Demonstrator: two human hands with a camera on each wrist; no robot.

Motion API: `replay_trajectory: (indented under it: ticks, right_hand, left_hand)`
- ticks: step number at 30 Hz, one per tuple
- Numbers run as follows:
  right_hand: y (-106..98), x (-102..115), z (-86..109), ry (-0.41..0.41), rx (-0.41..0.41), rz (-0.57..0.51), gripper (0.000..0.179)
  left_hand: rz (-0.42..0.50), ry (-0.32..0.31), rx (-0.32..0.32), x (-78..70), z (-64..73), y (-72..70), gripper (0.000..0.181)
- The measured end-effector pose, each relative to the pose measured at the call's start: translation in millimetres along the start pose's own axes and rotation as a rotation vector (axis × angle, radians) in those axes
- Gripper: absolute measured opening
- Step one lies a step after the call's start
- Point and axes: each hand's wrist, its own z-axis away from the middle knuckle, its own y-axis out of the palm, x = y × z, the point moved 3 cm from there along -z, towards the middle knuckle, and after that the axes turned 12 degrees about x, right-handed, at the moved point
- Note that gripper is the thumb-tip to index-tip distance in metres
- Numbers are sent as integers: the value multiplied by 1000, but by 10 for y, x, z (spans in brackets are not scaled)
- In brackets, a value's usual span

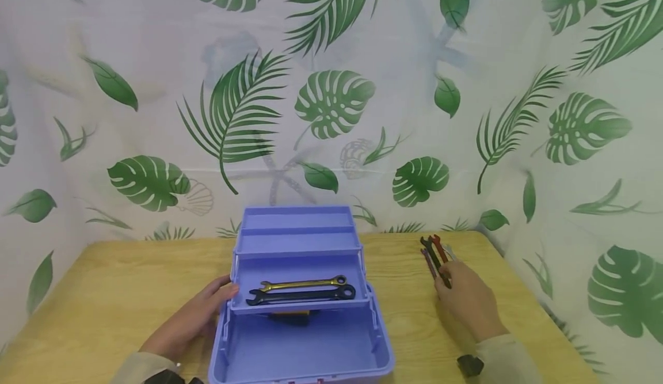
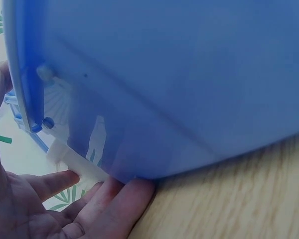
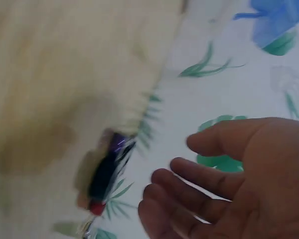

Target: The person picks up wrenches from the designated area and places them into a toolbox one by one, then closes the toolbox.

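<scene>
A blue-purple toolbox [image 1: 305, 352] stands with its tiers raised. Across its lower tray [image 1: 248, 274] lie a gold wrench [image 1: 303, 284] and a black wrench [image 1: 300, 296]. My left hand [image 1: 199, 315] holds the toolbox's left side, thumb on the tray's edge; in the left wrist view its fingertips [image 2: 134, 196] press low on the outer wall. To the right, my right hand [image 1: 468, 297] reaches over several wrenches on the table: a red wrench [image 1: 441, 248], a purple one, a dark one and a silver one. The right wrist view shows its fingers loosely bent and apart from the blurred wrenches.
A black and yellow object [image 1: 291, 317] pokes out beneath the lower tray inside the toolbox. The wood-grain table [image 1: 140, 274] ends at a leaf-printed white cloth [image 1: 331, 159] behind and on the right.
</scene>
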Motion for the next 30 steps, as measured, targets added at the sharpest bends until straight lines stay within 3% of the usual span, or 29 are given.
replay_trajectory:
  ticks: [3,7,16,21,30]
  right_hand:
    - [60,-145,-12,72,105,74,20]
    - [135,-200,-28,54,182,87,15]
    - [175,-155,-73,-16,149,102,9]
    - [172,-124,-88,-14,182,109,12]
    - [179,-152,-55,125,265,61,20]
  left_hand:
    - [13,-8,2,14,-5,13,75]
    - [-1,-31,-26,28,-13,13,77]
    - [-18,-46,-41,28,10,-13,76]
    - [-11,-33,-50,22,23,-10,75]
    - [-7,-16,-47,26,0,-13,75]
